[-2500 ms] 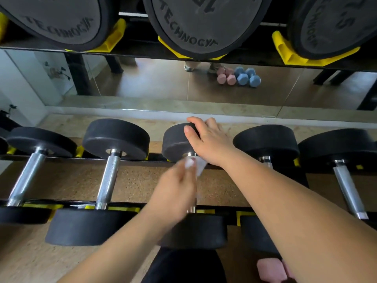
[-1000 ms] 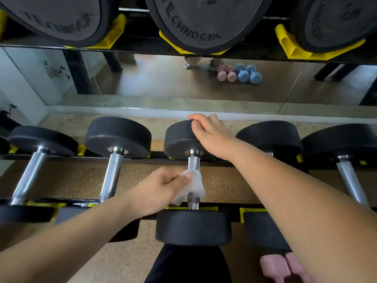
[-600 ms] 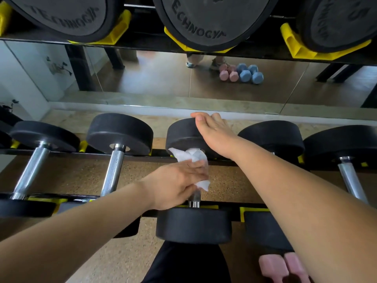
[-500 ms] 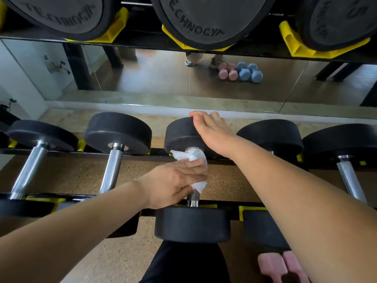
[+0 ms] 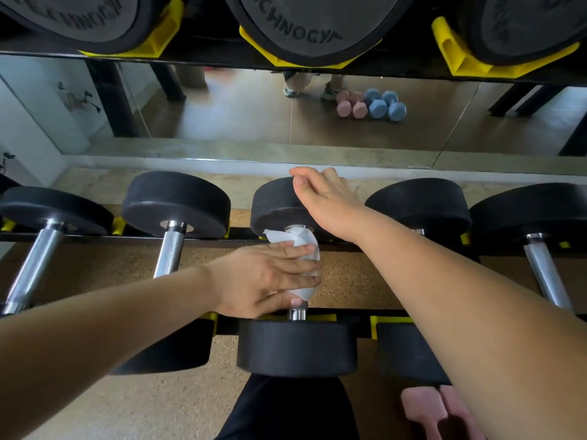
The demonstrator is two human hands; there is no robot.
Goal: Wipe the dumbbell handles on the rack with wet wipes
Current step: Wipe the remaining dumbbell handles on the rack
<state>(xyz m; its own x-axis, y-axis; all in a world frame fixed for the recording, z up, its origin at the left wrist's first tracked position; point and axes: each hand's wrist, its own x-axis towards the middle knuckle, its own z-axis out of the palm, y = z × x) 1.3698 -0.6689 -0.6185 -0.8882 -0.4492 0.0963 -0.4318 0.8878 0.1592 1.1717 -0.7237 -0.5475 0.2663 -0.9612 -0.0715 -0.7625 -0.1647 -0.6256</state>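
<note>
Left hand [image 5: 266,277] has its fingers [image 5: 295,265] laid over the wet wipe [image 5: 301,241], thumb tucked underneath, clamping it round the handle [image 5: 297,314] of the middle dumbbell [image 5: 297,347] on the lower rack [image 5: 355,316]. Only a stub of bare chrome shows below the wipe. Right hand [image 5: 324,201] lies loose on the far head [image 5: 273,208], fingers relaxed and draped over it. Neighbouring dumbbells [image 5: 168,252] crowd in on both sides, big Technogym dumbbells [image 5: 301,23] hang overhead, and pink dumbbells [image 5: 422,411] sit on the floor [image 5: 127,408].

head, wide-angle | faces forward-down | close over dumbbell rack [image 5: 95,238]
</note>
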